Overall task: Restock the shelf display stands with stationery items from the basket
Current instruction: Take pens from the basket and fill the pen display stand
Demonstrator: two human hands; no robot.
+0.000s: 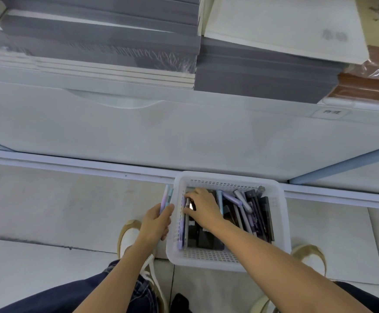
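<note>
A white perforated basket [278, 222] stands on the floor against the shelf base, filled with several pens and markers [240, 204] in purple, grey and black. My left hand [155, 223] is just outside the basket's left wall and grips a small bunch of pastel pens [167, 196] that stick up out of the fist. My right hand [203, 207] reaches inside the basket at its left side, its fingers curled round a dark pen [189, 205] lying among the others.
Above the basket runs the white shelf front [184, 132] with a label tag [329, 112]. Stacks of grey and white notebooks [263, 71] and brown ones [369, 86] lie on the shelf. My shoes [128, 236] stand on the tiled floor either side.
</note>
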